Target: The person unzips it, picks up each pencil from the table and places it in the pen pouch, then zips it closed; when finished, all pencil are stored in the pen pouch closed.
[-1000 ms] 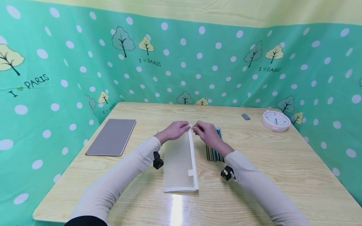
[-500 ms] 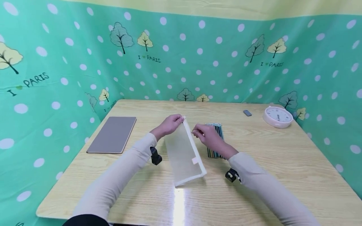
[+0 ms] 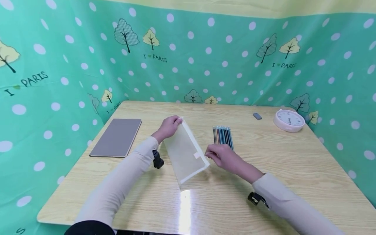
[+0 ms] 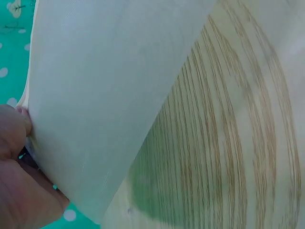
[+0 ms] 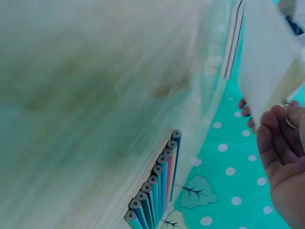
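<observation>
A pale translucent zip pouch point(image 3: 183, 150) hangs tilted over the middle of the table, its lower corner toward me. My left hand point(image 3: 169, 126) pinches its upper corner; the left wrist view shows the thumb and fingers point(image 4: 24, 176) at the edge of the sheet-like pouch point(image 4: 109, 86). At the white edged side, near the lower right corner, my right hand point(image 3: 223, 157) has its fingers curled. In the right wrist view that hand point(image 5: 286, 148) pinches a small ring-shaped zip pull point(image 5: 289, 121) on the pouch point(image 5: 267, 57).
Several pencils point(image 3: 222, 135) lie in a row just beyond my right hand. A grey notebook point(image 3: 116, 137) is on the left of the wooden table point(image 3: 279, 169). At the back right are a small grey eraser-like block point(image 3: 257, 116) and a pink round clock point(image 3: 289, 120).
My right hand has moved down the pouch's edge toward me, from the top corner to near the lower one. My left hand has shifted left and lifted, tilting the pouch. The pencils are more exposed.
</observation>
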Motion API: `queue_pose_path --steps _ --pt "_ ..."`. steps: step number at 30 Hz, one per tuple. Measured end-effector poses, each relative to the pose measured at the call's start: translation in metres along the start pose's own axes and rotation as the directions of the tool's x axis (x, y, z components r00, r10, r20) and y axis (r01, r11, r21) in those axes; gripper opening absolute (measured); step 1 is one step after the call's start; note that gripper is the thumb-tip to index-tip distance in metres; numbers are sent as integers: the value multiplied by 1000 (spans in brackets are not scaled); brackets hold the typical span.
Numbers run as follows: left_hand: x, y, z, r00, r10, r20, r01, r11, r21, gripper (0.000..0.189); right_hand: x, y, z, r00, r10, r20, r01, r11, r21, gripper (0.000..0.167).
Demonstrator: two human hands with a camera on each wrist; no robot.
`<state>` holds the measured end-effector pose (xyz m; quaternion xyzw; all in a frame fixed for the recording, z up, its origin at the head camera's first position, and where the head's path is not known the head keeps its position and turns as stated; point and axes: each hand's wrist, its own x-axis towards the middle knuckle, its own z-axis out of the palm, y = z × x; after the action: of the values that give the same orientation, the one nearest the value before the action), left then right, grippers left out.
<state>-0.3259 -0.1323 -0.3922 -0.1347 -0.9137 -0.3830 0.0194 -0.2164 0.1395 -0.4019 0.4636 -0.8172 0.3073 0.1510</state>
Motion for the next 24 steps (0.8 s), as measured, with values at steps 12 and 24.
queue_pose_path --steps 12,24 --pt "-1 -11 -8 997 -65 -50 66 998 16 29 -19 -21 -9 993 -106 -49 103 993 -60 22" --pt "-9 -5 -9 999 -26 -34 25 999 -37 44 -9 -29 -16 987 -102 -125 95 994 -61 24"
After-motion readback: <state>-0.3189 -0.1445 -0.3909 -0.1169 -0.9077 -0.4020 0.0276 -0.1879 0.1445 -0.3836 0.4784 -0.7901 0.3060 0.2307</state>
